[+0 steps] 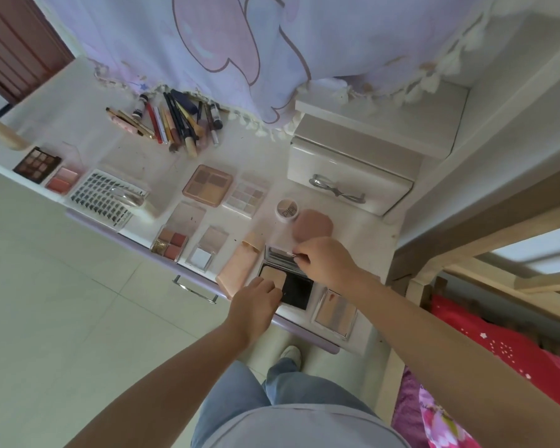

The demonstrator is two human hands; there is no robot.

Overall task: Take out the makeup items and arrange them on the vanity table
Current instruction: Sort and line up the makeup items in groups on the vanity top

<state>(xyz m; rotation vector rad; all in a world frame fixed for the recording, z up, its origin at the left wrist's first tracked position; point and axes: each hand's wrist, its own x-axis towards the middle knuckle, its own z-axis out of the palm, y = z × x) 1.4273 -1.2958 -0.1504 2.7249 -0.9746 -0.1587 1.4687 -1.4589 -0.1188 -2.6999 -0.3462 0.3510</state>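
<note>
Two hands are engaged: open compact (286, 281) is pinched by left hand (256, 302); its lid is gripped by right hand (325, 261) on tabletop (353, 250).

Single view, head-worn, wide-angle. Looks steeply down and forward from standing height over the vanity table (362, 240), whose near edge runs from 9 o'clock down toward 5 o'clock across the frame. Camera close enough that both forearms enter from 6 o'clock and the wearer's legs and one shoe (290, 354) show below. Strong bending at the frame edges. Curtain (240, 43) at 12 o'clock, floor tiles (62, 302) at 8 o'clock.
</note>
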